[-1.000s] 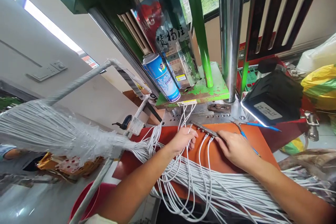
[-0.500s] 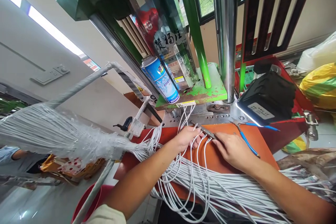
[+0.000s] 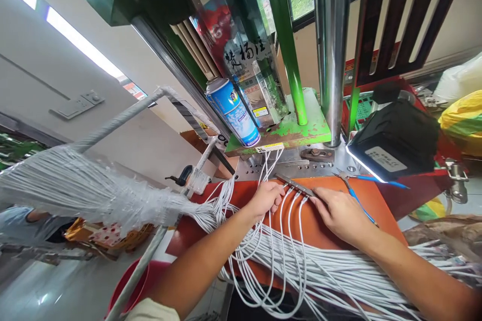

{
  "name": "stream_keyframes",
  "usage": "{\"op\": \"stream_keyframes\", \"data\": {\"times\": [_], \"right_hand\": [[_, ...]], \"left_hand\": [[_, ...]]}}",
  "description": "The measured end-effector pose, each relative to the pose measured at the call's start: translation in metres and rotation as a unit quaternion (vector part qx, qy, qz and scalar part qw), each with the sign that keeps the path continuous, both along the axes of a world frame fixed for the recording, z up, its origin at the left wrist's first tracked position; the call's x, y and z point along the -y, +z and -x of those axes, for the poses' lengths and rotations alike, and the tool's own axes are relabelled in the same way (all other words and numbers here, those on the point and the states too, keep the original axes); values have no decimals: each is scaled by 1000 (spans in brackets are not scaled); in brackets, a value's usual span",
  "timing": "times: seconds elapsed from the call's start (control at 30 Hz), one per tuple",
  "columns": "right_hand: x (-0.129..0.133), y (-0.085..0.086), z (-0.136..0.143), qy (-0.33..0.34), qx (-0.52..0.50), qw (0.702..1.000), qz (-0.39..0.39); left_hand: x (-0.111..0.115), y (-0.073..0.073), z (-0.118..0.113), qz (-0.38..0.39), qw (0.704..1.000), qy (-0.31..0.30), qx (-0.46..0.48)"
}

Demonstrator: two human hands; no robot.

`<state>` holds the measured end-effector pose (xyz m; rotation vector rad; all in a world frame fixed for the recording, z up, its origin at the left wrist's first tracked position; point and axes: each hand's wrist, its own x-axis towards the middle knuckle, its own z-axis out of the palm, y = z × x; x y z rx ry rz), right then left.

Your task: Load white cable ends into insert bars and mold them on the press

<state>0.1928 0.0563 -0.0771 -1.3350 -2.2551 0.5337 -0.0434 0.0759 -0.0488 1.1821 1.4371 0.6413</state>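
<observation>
Orange-brown work mat (image 3: 327, 233) near green press machine (image 3: 286, 130); window far behind, ceiling strip light left. Blue spray can (image 3: 233, 110) on green base. Thin white cables (image 3: 286, 261) draped across mat, ends at slim metal strip fixture (image 3: 295, 185). Left hand (image 3: 265, 198) fingers curled on cable ends; right hand (image 3: 339, 213) fingertips pressing fixture.

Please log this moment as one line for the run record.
left hand: on white cables | right hand: touching metal bar | surface: orange mat | nearby: blue pliers
</observation>
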Motion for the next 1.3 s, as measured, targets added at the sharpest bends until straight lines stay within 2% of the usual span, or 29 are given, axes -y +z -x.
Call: {"op": "stream_keyframes", "data": {"times": [0.23,0.4,0.47,0.53,0.6,0.63,0.8,0.93,1.03,1.1,1.2,1.3], "right_hand": [[-3,3,-8,64,-27,998,-1],[-4,0,-5,43,-17,999,-5],[-3,-4,-3,31,-6,999,-6],[-2,-6,-1,28,4,1000,-5],[-1,-7,-1,32,11,999,-3],[-1,-7,-2,34,13,999,-2],[-1,0,-5,79,17,997,11],[-1,1,-3,81,23,996,10],[1,-5,-1,59,33,998,-7],[1,-9,-1,56,42,997,-17],[2,-12,-2,53,50,997,-19],[1,-9,-3,52,36,998,-17]], "left_hand": [[-4,5,-8,0,998,-16,-60],[9,25,-8,-80,986,-20,-146],[23,32,-10,-162,959,-23,-229],[37,34,-13,-234,906,-61,-347],[47,30,-16,-262,853,-115,-435],[49,26,-17,-261,842,-135,-453],[41,13,-16,-257,823,-166,-478],[41,23,-16,-251,807,-171,-506],[54,36,-23,-279,784,-152,-534],[64,42,-31,-300,777,-167,-528],[71,41,-44,-293,773,-212,-521],[67,34,-53,-264,774,-226,-530]]}}
